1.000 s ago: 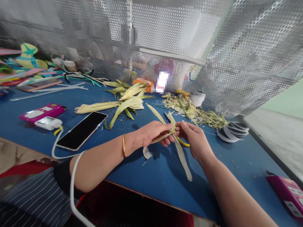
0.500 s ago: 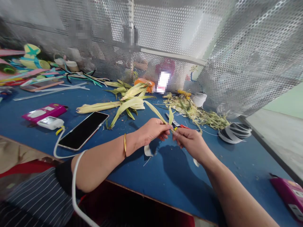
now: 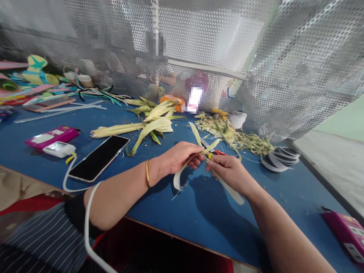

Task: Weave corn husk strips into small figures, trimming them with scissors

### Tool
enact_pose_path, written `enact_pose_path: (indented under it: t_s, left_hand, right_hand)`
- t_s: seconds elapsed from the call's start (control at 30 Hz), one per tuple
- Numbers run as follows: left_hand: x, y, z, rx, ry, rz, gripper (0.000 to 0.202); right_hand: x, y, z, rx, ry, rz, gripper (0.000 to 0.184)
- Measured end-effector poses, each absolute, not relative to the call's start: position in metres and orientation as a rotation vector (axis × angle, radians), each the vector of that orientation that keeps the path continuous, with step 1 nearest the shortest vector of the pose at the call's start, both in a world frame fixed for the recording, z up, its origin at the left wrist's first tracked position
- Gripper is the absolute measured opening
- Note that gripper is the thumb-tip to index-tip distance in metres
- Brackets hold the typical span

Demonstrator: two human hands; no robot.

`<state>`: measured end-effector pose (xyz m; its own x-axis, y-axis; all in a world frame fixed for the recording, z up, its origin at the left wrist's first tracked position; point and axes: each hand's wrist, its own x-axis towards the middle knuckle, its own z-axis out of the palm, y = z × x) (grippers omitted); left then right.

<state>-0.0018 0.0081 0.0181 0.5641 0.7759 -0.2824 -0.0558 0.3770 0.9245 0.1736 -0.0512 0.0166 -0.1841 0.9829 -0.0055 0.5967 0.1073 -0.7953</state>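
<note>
My left hand (image 3: 186, 155) pinches pale green corn husk strips (image 3: 195, 133) where they cross between my hands. One strip end curls down below my left fingers, and another points up and away. My right hand (image 3: 226, 168) is closed on a husk strip whose loose end (image 3: 233, 192) hangs under the palm. The fingertips of both hands nearly meet; the crossing itself is partly hidden. Just behind them lie scissors (image 3: 218, 152) with red and yellow on the handles, partly covered by the strips and my right hand.
Corn husks (image 3: 159, 127) lie beyond my left hand, with a heap of husk scraps (image 3: 224, 129) to the right. A black phone (image 3: 99, 157), a magenta power strip (image 3: 52, 135) and a white cable (image 3: 88, 227) are at left. A roll of white strip (image 3: 280, 159) sits at right.
The upright husk strip has tipped to the right and another now stands more upright. The strip under my right hand shows much longer. Both hands stay nearly in place.
</note>
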Motion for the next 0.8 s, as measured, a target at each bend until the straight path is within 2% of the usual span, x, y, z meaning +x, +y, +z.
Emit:
enact_pose_path:
  t_s: [0.1, 0.2, 0.37, 0.43, 0.57, 0.8]
  left_hand:
    - [-0.003, 0.006, 0.019, 1.215, 0.804, 0.609, 0.021]
    - [-0.001, 0.001, 0.017, 1.373, 0.776, 0.525, 0.020]
    - [0.005, -0.010, 0.013, 1.448, 0.771, 0.417, 0.019]
    - [0.007, -0.013, 0.012, 1.454, 0.790, 0.431, 0.021]
    - [0.009, -0.016, 0.013, 1.463, 0.837, 0.448, 0.016]
    - [0.011, -0.019, 0.012, 1.456, 0.814, 0.407, 0.020]
  right_hand:
    - [0.176, -0.052, 0.021, -1.572, -1.728, 0.555, 0.037]
    - [0.177, -0.050, 0.022, -1.504, -1.627, 0.309, 0.025]
    - [0.168, -0.048, 0.016, -1.409, -1.540, 0.862, 0.025]
    - [0.163, -0.049, 0.014, -1.365, -1.420, 0.978, 0.027]
    - [0.157, -0.051, 0.011, -1.347, -1.357, 0.908, 0.023]
    - [0.153, -0.052, -0.001, -1.417, -1.356, 0.722, 0.016]
